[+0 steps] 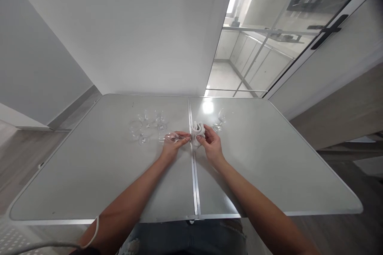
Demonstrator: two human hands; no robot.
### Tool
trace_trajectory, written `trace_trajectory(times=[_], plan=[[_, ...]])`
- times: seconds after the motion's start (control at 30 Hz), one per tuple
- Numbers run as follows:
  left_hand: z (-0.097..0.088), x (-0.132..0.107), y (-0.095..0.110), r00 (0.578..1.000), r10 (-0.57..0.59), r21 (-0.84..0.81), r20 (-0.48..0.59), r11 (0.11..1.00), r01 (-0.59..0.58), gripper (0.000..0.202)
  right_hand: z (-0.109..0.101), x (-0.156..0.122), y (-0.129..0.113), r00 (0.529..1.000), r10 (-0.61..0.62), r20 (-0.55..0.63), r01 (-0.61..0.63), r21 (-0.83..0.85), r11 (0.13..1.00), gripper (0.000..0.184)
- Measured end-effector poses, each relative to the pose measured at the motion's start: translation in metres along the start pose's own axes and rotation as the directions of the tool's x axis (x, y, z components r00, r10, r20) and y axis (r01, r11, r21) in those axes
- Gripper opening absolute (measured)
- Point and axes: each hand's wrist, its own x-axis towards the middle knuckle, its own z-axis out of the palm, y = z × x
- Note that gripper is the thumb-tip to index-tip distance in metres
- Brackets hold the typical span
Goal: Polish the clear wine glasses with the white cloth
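Observation:
My left hand is closed around a clear wine glass, which lies on its side with the bowl to the left and the stem toward the right. A folded white cloth is pinched in my right hand, right against the end of the glass. The foot of the glass is mostly hidden by the cloth and fingers. Both hands are just above the middle seam of the table. Left of them stand several clear glasses. One more stemmed glass stands upright beyond my right hand.
The pale folding table has a metal seam down its middle and a metal rim. A white wall rises behind it. At the right back is a glass door with a black handle. A cable crosses my left forearm.

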Motion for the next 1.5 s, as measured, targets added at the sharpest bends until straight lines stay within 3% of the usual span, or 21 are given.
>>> trace_trajectory(times=[0.07,0.2,0.4,0.57,0.77,0.97,1.13,1.33,1.5], plan=[[0.0004,-0.0015,0.0004,0.999,-0.005,-0.017,0.036,1.000,0.006,0.029,-0.0002,0.0001,0.0008,1.000,0.006,-0.014,-0.006,-0.005,1.000,0.047],[-0.0003,-0.0001,0.0022,0.997,0.058,-0.039,-0.055,0.997,-0.060,0.028,-0.0001,-0.0020,0.0009,0.991,0.042,0.124,-0.041,-0.010,0.999,0.028],[-0.0003,-0.0003,0.0016,1.000,-0.026,-0.087,0.014,0.996,0.027,0.029,-0.0006,-0.0013,0.0033,1.000,0.009,0.021,-0.009,0.008,1.000,0.032],[0.0009,-0.0008,0.0044,0.996,0.046,-0.094,-0.082,0.994,-0.054,0.030,-0.0013,-0.0037,-0.0024,0.987,0.040,0.155,-0.041,0.008,0.999,0.025],[0.0019,-0.0026,0.0049,1.000,0.001,-0.100,-0.004,0.995,-0.001,0.027,0.0000,-0.0031,-0.0028,1.000,0.002,0.024,-0.003,0.029,1.000,0.033],[0.0008,-0.0020,0.0045,0.998,0.024,-0.107,-0.050,0.994,-0.030,0.027,-0.0034,-0.0041,-0.0041,0.988,0.060,0.141,-0.066,0.036,0.997,0.026],[0.0018,-0.0024,0.0043,1.000,0.000,-0.086,0.013,0.996,0.001,0.027,-0.0029,-0.0023,-0.0035,1.000,0.000,0.031,-0.002,0.052,0.999,0.026],[0.0024,-0.0025,0.0058,1.000,0.021,-0.094,-0.014,0.995,-0.022,0.027,-0.0049,-0.0040,-0.0038,0.995,0.026,0.092,-0.029,0.027,0.999,0.023],[0.0012,-0.0018,0.0036,0.999,0.016,-0.097,0.029,0.995,-0.013,0.026,-0.0032,-0.0031,-0.0037,1.000,-0.008,0.024,0.007,0.039,0.999,0.026]])
